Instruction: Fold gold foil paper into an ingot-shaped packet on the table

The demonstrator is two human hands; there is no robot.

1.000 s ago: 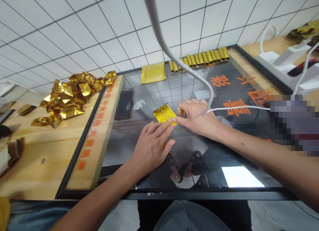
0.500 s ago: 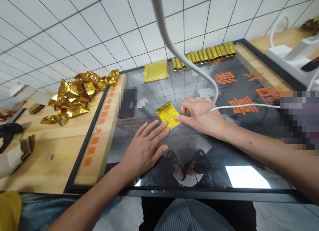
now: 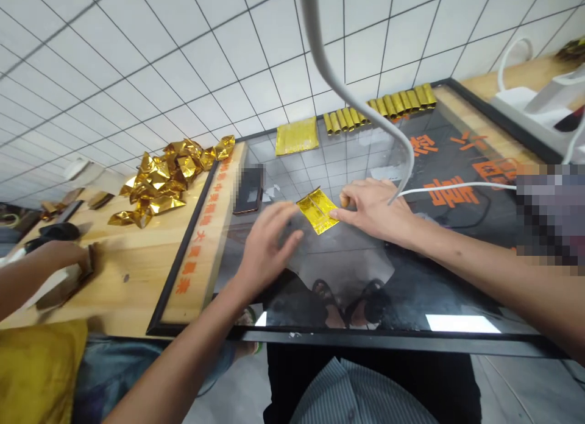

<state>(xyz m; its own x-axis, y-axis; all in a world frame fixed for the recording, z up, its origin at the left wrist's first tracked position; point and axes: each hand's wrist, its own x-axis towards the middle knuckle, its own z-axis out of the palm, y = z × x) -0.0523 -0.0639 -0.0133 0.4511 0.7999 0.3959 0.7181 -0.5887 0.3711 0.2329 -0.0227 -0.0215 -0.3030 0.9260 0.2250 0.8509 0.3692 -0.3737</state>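
A small sheet of gold foil paper [image 3: 321,206] lies on the dark glass top, its sides folded in to a seam along the middle. My right hand [image 3: 372,211] is at its right edge, thumb pressed on the paper and fingers curled. My left hand [image 3: 269,241] is just left of the paper, slightly blurred, thumb and fingers apart with nothing in them. Whether its fingertips still touch the paper's left corner, I cannot tell.
Behind are a flat gold stack [image 3: 297,137] and a row of rolled gold tubes [image 3: 381,107]. Folded gold foil pieces [image 3: 158,174] are heaped at left, near a phone [image 3: 249,189]. A white cable [image 3: 365,110] hangs across the view. Another person's hand [image 3: 68,256] works at far left.
My left hand has come off the paper and drawn back to the left. The right thumb stays on the paper's edge. Another person's arm has entered at the left as the view shifted.
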